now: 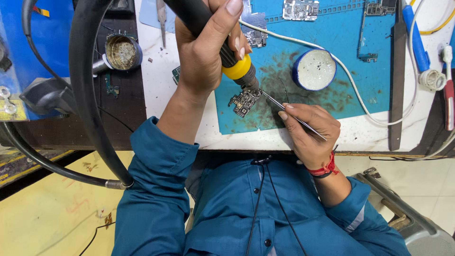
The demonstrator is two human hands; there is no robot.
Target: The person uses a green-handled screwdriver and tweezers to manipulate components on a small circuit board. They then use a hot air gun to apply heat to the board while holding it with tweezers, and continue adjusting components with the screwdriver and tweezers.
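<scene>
My left hand grips a black tool handle with a yellow collar, and its metal nozzle points down at a small dark circuit board. The board lies on a stained blue work mat. My right hand, with a red thread band at the wrist, pinches thin metal tweezers whose tips reach the board's right edge just under the nozzle.
A round blue tin of pale paste sits on the mat to the right, crossed by a white cable. More circuit boards lie at the far edge. A thick black hose loops on the left beside a dirty metal tin.
</scene>
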